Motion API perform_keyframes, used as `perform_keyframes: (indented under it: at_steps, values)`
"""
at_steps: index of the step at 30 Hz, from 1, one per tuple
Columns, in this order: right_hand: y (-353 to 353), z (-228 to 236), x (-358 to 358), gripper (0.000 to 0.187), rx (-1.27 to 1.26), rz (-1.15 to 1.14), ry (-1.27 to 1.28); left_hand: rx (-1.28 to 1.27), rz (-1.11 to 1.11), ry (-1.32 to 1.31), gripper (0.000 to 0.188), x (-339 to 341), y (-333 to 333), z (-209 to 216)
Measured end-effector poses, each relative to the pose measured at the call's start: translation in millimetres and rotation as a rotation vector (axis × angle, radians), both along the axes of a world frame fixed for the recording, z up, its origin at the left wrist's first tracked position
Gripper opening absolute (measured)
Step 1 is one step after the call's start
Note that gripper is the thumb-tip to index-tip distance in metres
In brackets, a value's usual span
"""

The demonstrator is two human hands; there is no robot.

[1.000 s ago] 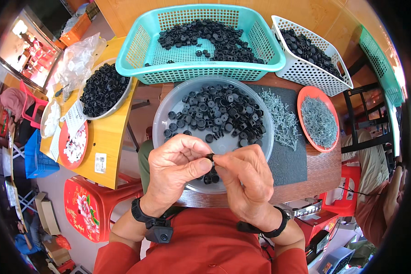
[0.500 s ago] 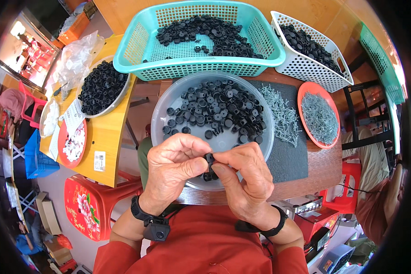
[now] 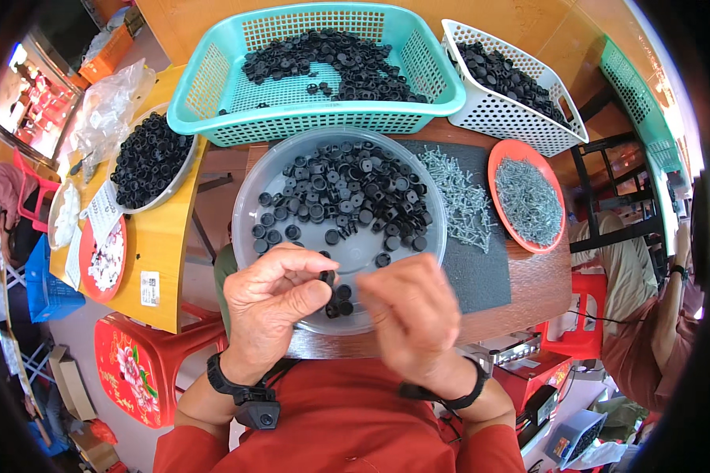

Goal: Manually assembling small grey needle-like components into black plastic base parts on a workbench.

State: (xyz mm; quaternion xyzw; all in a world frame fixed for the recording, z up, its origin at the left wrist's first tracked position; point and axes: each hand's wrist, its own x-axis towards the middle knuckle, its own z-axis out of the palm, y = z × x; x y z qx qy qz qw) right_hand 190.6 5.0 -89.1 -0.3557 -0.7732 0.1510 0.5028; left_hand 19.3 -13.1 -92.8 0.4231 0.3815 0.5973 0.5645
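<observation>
My left hand (image 3: 270, 303) pinches a small round black plastic part (image 3: 326, 277) between thumb and fingertips, above the near side of a translucent round tub (image 3: 246, 217). Several small black plastic parts (image 3: 355, 185) lie heaped in that tub, and a few sit near its front rim just beside my left fingertips. My right hand (image 3: 414, 311) is apart from the left, over the tub's right front edge. Motion blurs its fingers, so whether it holds anything cannot be made out.
Behind the tub stand a turquoise basket (image 3: 315, 117) and a white basket (image 3: 513, 130) of black parts. Loose screws (image 3: 461, 193) lie on a dark mat (image 3: 481, 276), beside an orange plate (image 3: 498, 217) of screws. A yellow table (image 3: 164, 260) at left bears a bowl of black rings (image 3: 154, 162).
My right hand has pulled away from the left hand and the black part, moving right. My left hand still grips the part. The whole view has shifted slightly.
</observation>
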Motion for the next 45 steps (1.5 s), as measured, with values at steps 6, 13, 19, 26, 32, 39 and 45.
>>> perform_keyframes:
  at_steps: [6,13,19,26,32,39,45]
  values:
    - [11,16,49,0.019,-0.209,-0.331,-0.012,0.016,0.02,0.084,0.023,-11,1,-7]
    - [12,8,67,0.019,-0.181,-0.327,-0.146,-0.06,0.02,-0.013,0.021,-2,-1,-5]
    - [11,13,72,0.019,-0.15,-0.347,-0.198,-0.079,0.055,0.005,0.022,3,1,-6]
    - [29,6,101,0.019,-0.073,-0.494,-0.296,-0.104,0.045,-0.012,0.022,-6,-3,-7]
    - [31,-27,105,0.023,-0.049,-0.447,-0.433,-0.119,0.042,0.025,0.025,-1,0,-5]
    - [26,-27,110,0.022,-0.057,-0.353,-0.529,-0.122,0.05,0.022,0.024,0,-1,-6]
    - [31,-26,107,0.021,-0.054,-0.339,-0.446,-0.113,0.097,0.073,0.029,3,0,-6]
